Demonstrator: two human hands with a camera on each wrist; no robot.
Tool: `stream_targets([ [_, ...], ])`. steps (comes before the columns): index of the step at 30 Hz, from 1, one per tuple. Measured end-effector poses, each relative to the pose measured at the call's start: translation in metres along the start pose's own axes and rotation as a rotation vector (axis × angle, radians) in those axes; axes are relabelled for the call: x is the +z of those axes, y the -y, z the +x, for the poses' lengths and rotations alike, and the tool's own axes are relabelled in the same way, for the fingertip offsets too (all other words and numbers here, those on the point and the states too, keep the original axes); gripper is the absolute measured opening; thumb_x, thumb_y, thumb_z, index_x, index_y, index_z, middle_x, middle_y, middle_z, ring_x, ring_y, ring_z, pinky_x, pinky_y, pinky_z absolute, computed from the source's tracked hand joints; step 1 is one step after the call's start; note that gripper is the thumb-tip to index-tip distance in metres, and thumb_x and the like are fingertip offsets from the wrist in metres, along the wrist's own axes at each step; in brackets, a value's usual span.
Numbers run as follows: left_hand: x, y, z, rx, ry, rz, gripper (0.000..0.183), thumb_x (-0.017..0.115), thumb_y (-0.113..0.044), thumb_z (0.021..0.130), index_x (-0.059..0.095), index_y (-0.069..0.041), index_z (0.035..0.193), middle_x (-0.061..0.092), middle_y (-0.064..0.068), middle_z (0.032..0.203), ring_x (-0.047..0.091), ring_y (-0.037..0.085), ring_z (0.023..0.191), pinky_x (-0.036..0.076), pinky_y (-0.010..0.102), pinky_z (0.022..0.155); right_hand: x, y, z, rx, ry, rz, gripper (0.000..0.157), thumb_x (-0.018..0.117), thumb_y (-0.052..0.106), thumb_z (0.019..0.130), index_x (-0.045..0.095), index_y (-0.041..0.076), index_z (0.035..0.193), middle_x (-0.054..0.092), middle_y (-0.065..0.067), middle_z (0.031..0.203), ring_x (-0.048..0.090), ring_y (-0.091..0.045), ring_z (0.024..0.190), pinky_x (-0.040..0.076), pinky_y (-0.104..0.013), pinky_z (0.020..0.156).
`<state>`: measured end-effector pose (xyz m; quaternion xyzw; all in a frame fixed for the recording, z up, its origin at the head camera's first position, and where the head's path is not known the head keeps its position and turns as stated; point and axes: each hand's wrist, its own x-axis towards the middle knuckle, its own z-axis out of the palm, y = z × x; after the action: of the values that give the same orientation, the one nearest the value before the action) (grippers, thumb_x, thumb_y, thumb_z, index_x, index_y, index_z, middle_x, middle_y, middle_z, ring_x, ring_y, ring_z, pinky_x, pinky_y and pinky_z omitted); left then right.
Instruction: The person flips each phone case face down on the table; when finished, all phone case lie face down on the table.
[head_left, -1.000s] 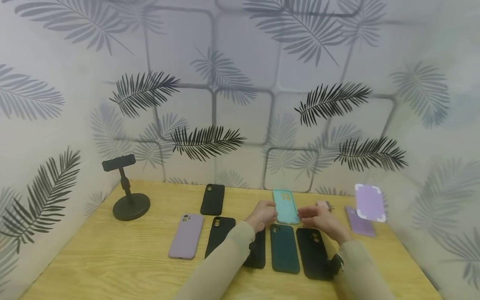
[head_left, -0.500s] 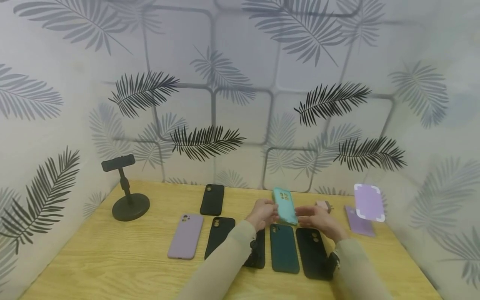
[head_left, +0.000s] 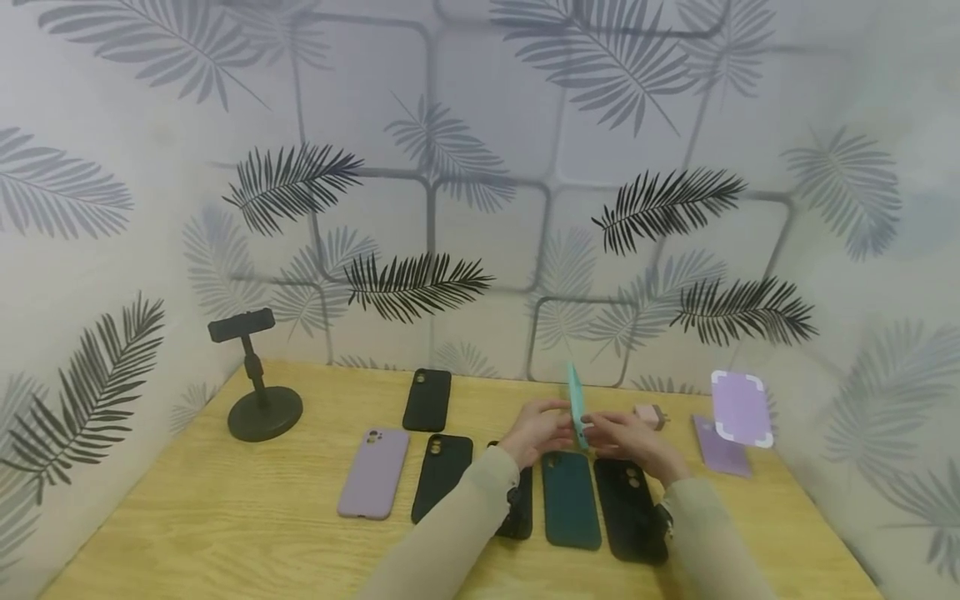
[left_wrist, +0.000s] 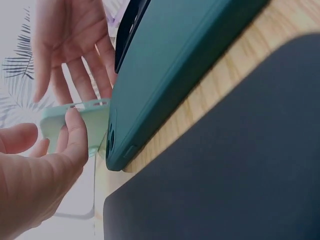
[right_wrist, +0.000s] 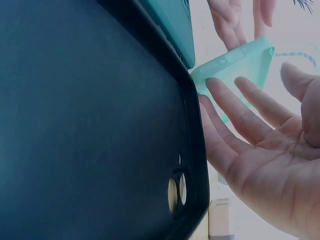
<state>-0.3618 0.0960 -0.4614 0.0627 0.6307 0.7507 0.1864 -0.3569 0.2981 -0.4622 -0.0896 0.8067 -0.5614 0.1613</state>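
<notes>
A mint-green phone case (head_left: 575, 390) stands tilted up on edge between my two hands, seen almost edge-on in the head view. My left hand (head_left: 536, 432) holds it from the left, its bent fingers at the bottom edge with the cut-outs. From the other side my right hand (head_left: 630, 442) touches the case with fairly straight fingertips (right_wrist: 217, 86), its thumb standing away. Just below the hands lie a dark teal phone case (head_left: 572, 504) and a black phone case (head_left: 628, 508). Another dark phone case (head_left: 519, 508) is partly covered by my left sleeve.
Farther left lie a lilac phone case (head_left: 372, 473) and two black ones, one behind (head_left: 427, 400) the other (head_left: 441, 471). A black phone stand (head_left: 264, 413) is at the back left. A pinkish plug (head_left: 649, 416) and a lilac stand (head_left: 741, 408) are on the right.
The mint case, flat on the table a second ago, has been lifted and turned up onto its edge. Both hands have drawn closer together around it.
</notes>
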Motion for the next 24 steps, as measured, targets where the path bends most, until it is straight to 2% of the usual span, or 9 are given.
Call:
stream_targets([
  [3,0.0020,0.0004,-0.0007,0.019,0.017,0.018,0.040,0.057,-0.002,0.097,0.054,-0.001,0.136,0.068,0.023,0.114,0.066,0.036,0.108,0.057,0.045,0.092,0.0030,0.0034,0.0033,0.013,0.020,0.020,0.064,0.038,0.041,0.106,0.035,-0.009,0.147,0.048,-0.033,0.141,0.049,-0.040,0.131,0.049,-0.048,0.104],
  [5,0.0027,0.0000,-0.0018,0.032,0.036,0.040,0.041,0.056,-0.001,0.096,0.054,0.000,0.136,0.066,0.024,0.119,0.065,0.036,0.111,0.055,0.046,0.095,0.0048,0.0056,0.0053,0.023,0.019,0.026,0.067,0.039,0.043,0.106,0.034,-0.008,0.148,0.051,-0.031,0.139,0.054,-0.038,0.127,0.050,-0.047,0.102],
  [10,0.0017,-0.0015,-0.0038,0.038,0.056,0.090,0.044,0.057,0.000,0.094,0.053,-0.003,0.138,0.056,0.024,0.134,0.061,0.034,0.119,0.053,0.047,0.099,0.0084,0.0085,0.0079,0.030,0.002,0.033,0.069,0.045,0.042,0.104,0.034,-0.011,0.146,0.062,-0.025,0.127,0.065,-0.030,0.111,0.056,-0.044,0.093],
  [14,0.0003,-0.0009,-0.0019,0.017,0.042,0.126,0.044,0.058,0.000,0.093,0.054,-0.005,0.137,0.053,0.021,0.138,0.060,0.031,0.121,0.052,0.045,0.100,0.0097,0.0100,0.0078,0.026,0.002,0.085,0.069,0.046,0.041,0.104,0.032,-0.011,0.147,0.060,-0.027,0.129,0.066,-0.031,0.111,0.056,-0.044,0.094],
  [19,-0.0013,-0.0005,-0.0013,-0.017,0.015,0.173,0.044,0.061,-0.003,0.094,0.054,-0.002,0.137,0.055,0.017,0.137,0.060,0.030,0.121,0.052,0.043,0.100,0.0106,0.0097,0.0076,-0.015,-0.062,0.141,0.064,0.050,0.030,0.104,0.029,-0.013,0.147,0.052,-0.033,0.135,0.067,-0.029,0.109,0.057,-0.041,0.093],
  [24,-0.0037,-0.0022,-0.0019,-0.042,0.006,0.166,0.046,0.061,-0.003,0.093,0.051,0.001,0.139,0.053,0.019,0.138,0.060,0.028,0.119,0.051,0.043,0.101,0.0091,0.0049,0.0062,-0.044,-0.146,0.161,0.056,0.056,0.015,0.101,0.034,-0.010,0.145,0.059,-0.032,0.126,0.071,-0.021,0.096,0.059,-0.037,0.086],
])
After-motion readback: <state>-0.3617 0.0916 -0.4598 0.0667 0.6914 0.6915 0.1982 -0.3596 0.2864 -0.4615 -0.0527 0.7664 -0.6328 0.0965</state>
